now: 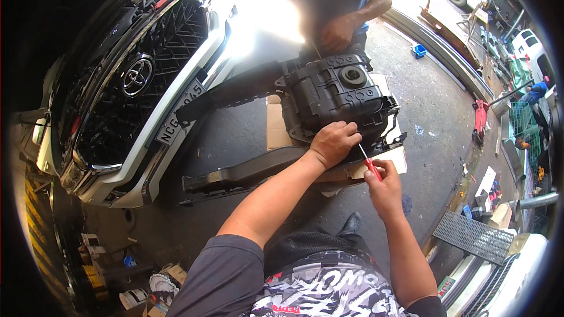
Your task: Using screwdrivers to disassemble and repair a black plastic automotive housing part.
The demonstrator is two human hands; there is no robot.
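Note:
A black moulded plastic housing (317,97) with a round fitting on top stands in front of me, above brown cardboard. My right hand (385,188) grips a screwdriver (372,168) by its red handle. Its shaft points up and left, toward the housing's near edge, where the tip is hidden by my left hand (336,142). The left fingers are curled closed at that edge; what they hold, if anything, cannot be made out. A long black duct-like piece (247,170) lies left of my hands. Across the housing, another person's hand (338,34) hangs near its far side.
A vehicle front with a black grille (153,76) and pale bumper fills the left. Cardboard (277,123) lies on the grey floor. To the right are a red floor jack (480,118), a blue container (419,50) and a metal grating (473,236). Assorted parts lie at lower left.

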